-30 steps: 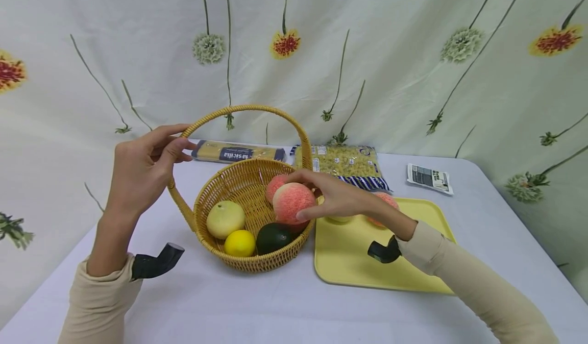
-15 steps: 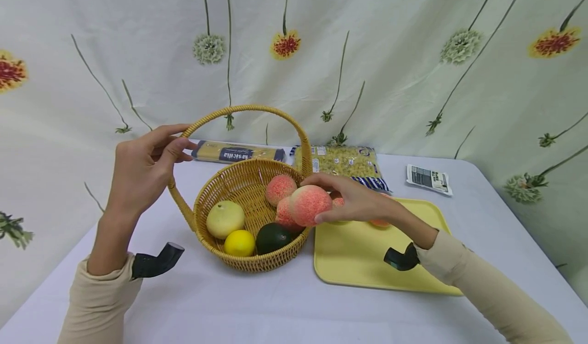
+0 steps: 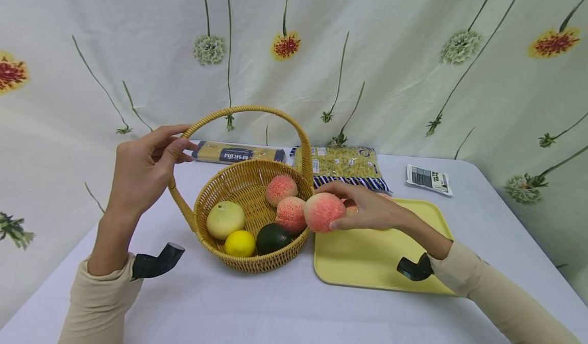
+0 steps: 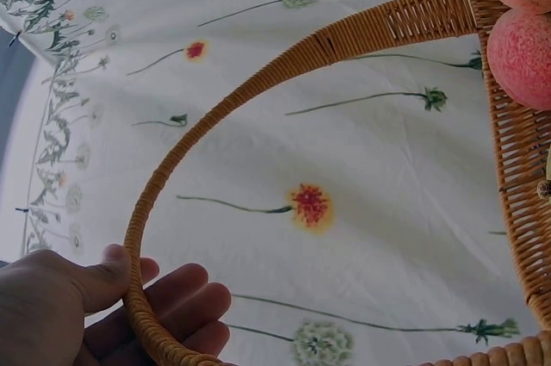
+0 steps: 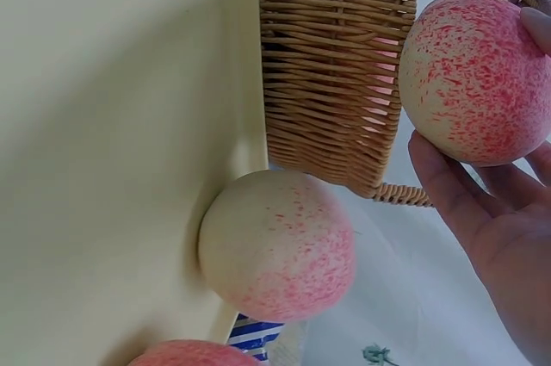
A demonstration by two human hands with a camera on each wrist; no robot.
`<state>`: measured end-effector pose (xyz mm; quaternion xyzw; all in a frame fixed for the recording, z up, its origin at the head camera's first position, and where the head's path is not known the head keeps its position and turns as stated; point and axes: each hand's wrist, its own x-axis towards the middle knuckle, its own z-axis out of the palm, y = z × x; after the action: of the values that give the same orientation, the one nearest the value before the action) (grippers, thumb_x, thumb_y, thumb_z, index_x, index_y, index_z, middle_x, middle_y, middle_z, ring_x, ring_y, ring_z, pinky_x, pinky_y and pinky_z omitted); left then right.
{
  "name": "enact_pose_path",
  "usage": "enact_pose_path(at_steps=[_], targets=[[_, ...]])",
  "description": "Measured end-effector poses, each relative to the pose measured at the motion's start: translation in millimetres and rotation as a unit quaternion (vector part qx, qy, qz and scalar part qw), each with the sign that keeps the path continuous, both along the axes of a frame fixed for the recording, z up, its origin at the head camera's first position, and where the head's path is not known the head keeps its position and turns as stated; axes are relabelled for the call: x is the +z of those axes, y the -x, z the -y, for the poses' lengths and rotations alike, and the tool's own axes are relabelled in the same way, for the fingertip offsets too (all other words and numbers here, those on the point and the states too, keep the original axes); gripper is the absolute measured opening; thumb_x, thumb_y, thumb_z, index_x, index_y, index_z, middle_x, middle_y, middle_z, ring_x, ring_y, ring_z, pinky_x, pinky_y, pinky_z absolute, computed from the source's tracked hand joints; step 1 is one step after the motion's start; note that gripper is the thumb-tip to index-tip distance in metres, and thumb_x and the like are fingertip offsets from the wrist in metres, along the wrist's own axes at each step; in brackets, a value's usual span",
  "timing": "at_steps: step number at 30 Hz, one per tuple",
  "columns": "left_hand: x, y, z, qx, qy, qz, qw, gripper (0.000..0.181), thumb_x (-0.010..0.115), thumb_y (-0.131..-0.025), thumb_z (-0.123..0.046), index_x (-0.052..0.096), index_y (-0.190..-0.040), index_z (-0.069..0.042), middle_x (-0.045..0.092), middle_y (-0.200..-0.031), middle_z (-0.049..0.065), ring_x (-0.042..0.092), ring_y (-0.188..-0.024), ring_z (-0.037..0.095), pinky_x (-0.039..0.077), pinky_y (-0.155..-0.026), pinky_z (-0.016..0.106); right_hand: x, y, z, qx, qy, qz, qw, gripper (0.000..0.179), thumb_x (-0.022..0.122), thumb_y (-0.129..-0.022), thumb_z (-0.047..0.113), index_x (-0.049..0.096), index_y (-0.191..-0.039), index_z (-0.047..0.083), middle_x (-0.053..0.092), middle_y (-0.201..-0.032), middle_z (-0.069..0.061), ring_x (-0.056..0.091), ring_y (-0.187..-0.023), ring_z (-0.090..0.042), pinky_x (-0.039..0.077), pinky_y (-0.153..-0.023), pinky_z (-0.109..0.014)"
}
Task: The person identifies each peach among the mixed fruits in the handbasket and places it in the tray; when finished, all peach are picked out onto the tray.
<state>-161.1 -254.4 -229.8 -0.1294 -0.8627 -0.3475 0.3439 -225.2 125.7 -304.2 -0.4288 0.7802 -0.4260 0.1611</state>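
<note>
A wicker basket [image 3: 257,266] with a tall arched handle stands on the table. My left hand [image 3: 143,170] holds the left side of that handle, thumb in front and fingers behind. My right hand [image 3: 367,206] grips a pink peach [image 3: 324,212] just outside the basket's right rim, above the tray's edge. Inside the basket are two more peaches, one at the back [image 3: 281,190] and one at the right [image 3: 291,214], plus a pale round fruit [image 3: 225,220], a yellow lemon [image 3: 240,243] and a dark green avocado [image 3: 273,239].
A yellow tray [image 3: 367,262] lies right of the basket; two peaches, one nearer [image 5: 280,245] and one at the bottom edge [image 5: 194,356], show there in the right wrist view. Behind are a spaghetti pack [image 3: 239,153], a pasta bag [image 3: 342,163] and a small white packet [image 3: 429,179].
My right hand has moved right with the peach, from over the basket to outside its right rim, uncovering the peaches inside. My left hand stays on the handle.
</note>
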Motion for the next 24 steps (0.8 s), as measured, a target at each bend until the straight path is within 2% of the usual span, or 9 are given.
enact_pose_path(at_steps=[5,12,19,24], targets=[[-0.2,0.2,-0.3,-0.003,0.0,-0.004,1.0,0.032,0.063,-0.091,-0.004,0.066,-0.123,-0.01,0.072,-0.091,0.017,0.059,-0.07,-0.015,0.045,-0.054,0.007,-4.3,-2.5,-7.9,-0.005,0.006,-0.004,1.0,0.055,0.074,-0.084,0.019,0.049,-0.133,0.022,0.056,-0.126,0.004,0.057,-0.11,-0.015,0.052,-0.091,-0.036],[0.2,-0.4,-0.7,0.001,0.011,-0.009,0.9999,0.031,0.062,-0.092,-0.007,0.066,-0.123,-0.009,0.072,-0.089,0.015,0.059,-0.069,-0.013,0.045,-0.053,0.008,-7.9,-4.6,-22.1,-0.036,0.008,-0.002,0.9993,0.055,0.075,-0.084,0.019,0.049,-0.133,0.024,0.055,-0.128,0.003,0.058,-0.111,-0.016,0.052,-0.09,-0.04],[-0.1,-0.1,-0.5,-0.001,0.009,-0.01,0.9999,0.03,0.062,-0.093,-0.007,0.066,-0.122,-0.008,0.072,-0.088,0.015,0.059,-0.069,-0.014,0.046,-0.054,0.008,-10.0,-4.0,-35.5,-0.046,0.027,0.03,0.9982,0.056,0.072,-0.086,0.015,0.047,-0.135,0.023,0.052,-0.132,0.0,0.057,-0.115,-0.02,0.051,-0.093,-0.042],[-0.2,-0.2,-0.9,0.0,0.008,-0.009,0.9999,0.03,0.062,-0.093,-0.007,0.066,-0.122,-0.008,0.072,-0.088,0.015,0.06,-0.069,-0.013,0.046,-0.052,0.008,-10.4,-4.5,-47.6,-0.06,0.032,0.031,0.9972,0.057,0.07,-0.087,0.012,0.045,-0.137,0.019,0.051,-0.132,-0.003,0.057,-0.115,-0.025,0.052,-0.091,-0.041]])
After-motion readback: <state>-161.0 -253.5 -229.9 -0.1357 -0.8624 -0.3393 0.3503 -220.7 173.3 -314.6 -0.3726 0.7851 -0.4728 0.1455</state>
